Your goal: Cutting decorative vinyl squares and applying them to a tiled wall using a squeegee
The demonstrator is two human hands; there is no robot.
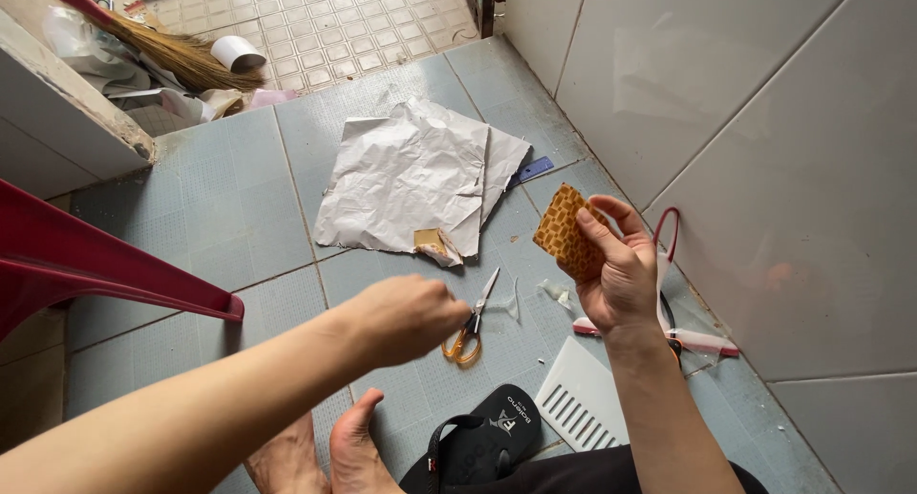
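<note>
One patterned brown piece [565,232] already cut out — pinched in right hand [621,274] fingers, near the wall. Left hand [406,314] loosely curled, empty, just above orange-handled scissors [470,327] on the floor. Crumpled paper [411,174] lies beyond.

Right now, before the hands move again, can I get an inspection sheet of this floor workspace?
Surface: blue-grey tiled floor, white tiled wall at right.
Job's things: orange patterned piece in the right hand; orange-handled scissors on the floor beside the left hand.
Clutter: crumpled white paper, white slotted vent cover, black sandal, blue ruler.
Hands: right grips the piece; left closed, contents unclear.
Cables: nothing seen.
Surroundings: red plastic chair, broom.
</note>
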